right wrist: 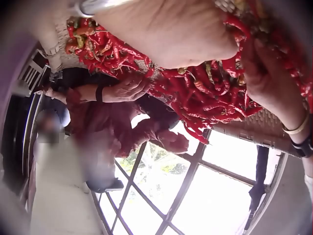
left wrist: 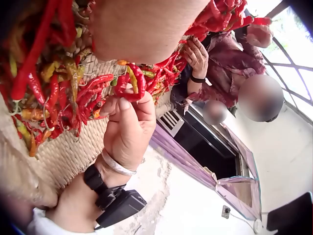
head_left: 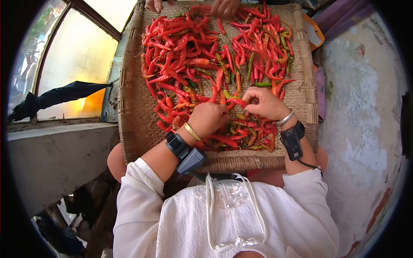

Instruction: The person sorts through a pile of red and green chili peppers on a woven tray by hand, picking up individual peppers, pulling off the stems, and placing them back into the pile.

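Observation:
A curved red chili pepper [head_left: 237, 102] spans the small gap between my two hands, above the heap. My right hand [head_left: 267, 104], with a silver bangle, pinches one end between thumb and curled fingers; the left wrist view shows this red chili pepper [left wrist: 131, 88] bent in its fingertips. My left hand [head_left: 209, 118], wearing a gold bangle, has its fingers curled with their tips at the pepper's other end. Many red chili peppers [head_left: 172, 56], some orange or green, cover the woven tray [head_left: 130, 92] under both hands.
Across the tray, another person's hands [head_left: 226, 7] reach among the peppers. The tray's thick woven rim [head_left: 241, 162] lies close in front of my body. A window and folded dark umbrella [head_left: 60, 96] are on the left, a wall [head_left: 361, 99] on the right.

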`<state>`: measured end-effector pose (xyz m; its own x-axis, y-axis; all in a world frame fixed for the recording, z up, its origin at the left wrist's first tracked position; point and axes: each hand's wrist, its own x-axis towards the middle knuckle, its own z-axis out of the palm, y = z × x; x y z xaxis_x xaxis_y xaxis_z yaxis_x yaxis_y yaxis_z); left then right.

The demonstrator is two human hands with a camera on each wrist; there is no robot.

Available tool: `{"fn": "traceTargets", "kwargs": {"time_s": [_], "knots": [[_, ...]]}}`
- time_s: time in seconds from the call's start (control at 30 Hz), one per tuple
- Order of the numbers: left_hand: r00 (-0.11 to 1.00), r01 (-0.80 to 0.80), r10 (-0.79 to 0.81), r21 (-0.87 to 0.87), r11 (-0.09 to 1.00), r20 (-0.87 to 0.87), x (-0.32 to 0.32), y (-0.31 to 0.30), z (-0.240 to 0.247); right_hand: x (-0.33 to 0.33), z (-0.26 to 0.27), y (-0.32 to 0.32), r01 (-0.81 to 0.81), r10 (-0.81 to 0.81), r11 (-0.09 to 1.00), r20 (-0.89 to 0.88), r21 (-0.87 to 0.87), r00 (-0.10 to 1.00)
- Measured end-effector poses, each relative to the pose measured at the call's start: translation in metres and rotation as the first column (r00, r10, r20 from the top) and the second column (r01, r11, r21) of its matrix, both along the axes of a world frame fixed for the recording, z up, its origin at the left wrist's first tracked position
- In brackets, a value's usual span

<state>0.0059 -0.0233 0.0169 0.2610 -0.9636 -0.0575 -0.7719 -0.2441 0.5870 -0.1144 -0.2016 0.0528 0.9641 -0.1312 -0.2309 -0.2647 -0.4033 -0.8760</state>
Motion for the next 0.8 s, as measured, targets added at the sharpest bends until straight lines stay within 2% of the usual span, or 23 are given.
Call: {"fn": "traceTargets", "kwargs": {"time_s": [0.03,0.07,0.1,0.17,0.2,0.27,0.3,0.33,0.4,0.47,0.5,0.57,0.63,0.67,0.7,0.77,0.8], "knots": [[0.999,0.027,-0.027,0.018,0.999,-0.029,0.001,0.0,-0.001,0.0,0.001,-0.004,0.098,-0.085,0.973,-0.068,0.211,0.994],[0.997,0.055,-0.053,0.035,0.998,-0.057,0.001,0.001,-0.002,-0.003,-0.004,-0.011,0.162,-0.121,0.948,-0.158,0.274,0.98],[0.997,0.055,-0.053,0.035,0.998,-0.061,0.001,0.001,-0.003,-0.005,-0.005,-0.015,0.163,-0.121,0.948,-0.162,0.274,0.979],[0.976,0.203,-0.199,0.043,0.978,-0.086,0.001,0.001,-0.002,-0.009,-0.007,-0.021,0.19,-0.13,0.845,-0.152,0.5,0.98],[0.976,0.202,-0.198,0.044,0.978,-0.087,0.0,0.002,-0.004,-0.01,-0.01,-0.025,0.151,-0.09,0.802,-0.133,0.578,0.987],[0.942,0.319,-0.314,0.025,0.947,-0.115,-0.001,0.003,-0.008,-0.014,-0.013,-0.029,0.189,-0.096,0.778,-0.183,0.6,0.978],[0.942,0.32,-0.316,0.026,0.947,-0.116,-0.003,0.003,-0.005,-0.014,-0.013,-0.03,0.229,-0.103,0.752,-0.232,0.618,0.967],[0.961,0.263,-0.257,0.055,0.963,-0.1,-0.004,0.003,0.002,-0.014,-0.013,-0.03,0.231,-0.106,0.752,-0.233,0.618,0.967],[0.977,0.206,-0.199,0.082,0.975,-0.081,-0.005,0.002,0.005,-0.013,-0.013,-0.028,0.117,0.037,0.818,-0.254,0.563,0.966],[0.994,0.092,-0.095,-0.06,0.994,-0.049,0.0,0.001,0.006,-0.012,-0.008,-0.021,0.078,0.085,0.83,-0.263,0.553,0.961],[0.995,0.089,-0.092,-0.061,0.994,-0.047,0.002,0.002,0.008,-0.01,-0.005,-0.018,0.038,0.133,0.838,-0.272,0.544,0.953],[0.991,-0.058,0.06,-0.019,0.998,0.117,0.01,0.002,0.013,-0.003,0.002,-0.016,0.07,0.077,0.868,-0.272,0.492,0.959],[0.978,-0.085,0.096,-0.068,0.994,0.186,0.02,0.004,0.006,0.007,0.01,-0.02,0.242,-0.173,0.884,-0.201,0.399,0.964],[0.969,-0.129,0.139,-0.063,0.99,0.205,0.024,0.005,0.004,0.01,0.002,-0.024,0.304,-0.341,0.729,-0.059,0.613,0.938],[0.957,-0.172,0.182,-0.062,0.983,0.226,0.027,0.006,0.005,0.014,0.01,-0.02,0.298,-0.341,0.733,-0.048,0.611,0.939],[0.943,-0.196,0.205,-0.057,0.979,0.262,0.028,0.005,0.003,0.027,0.033,-0.014,0.33,-0.642,0.461,0.052,0.823,0.765],[0.943,-0.194,0.198,-0.04,0.98,0.268,0.027,0.005,0.003,0.028,0.027,-0.018,0.375,-0.625,0.527,0.049,0.762,0.779]]}}
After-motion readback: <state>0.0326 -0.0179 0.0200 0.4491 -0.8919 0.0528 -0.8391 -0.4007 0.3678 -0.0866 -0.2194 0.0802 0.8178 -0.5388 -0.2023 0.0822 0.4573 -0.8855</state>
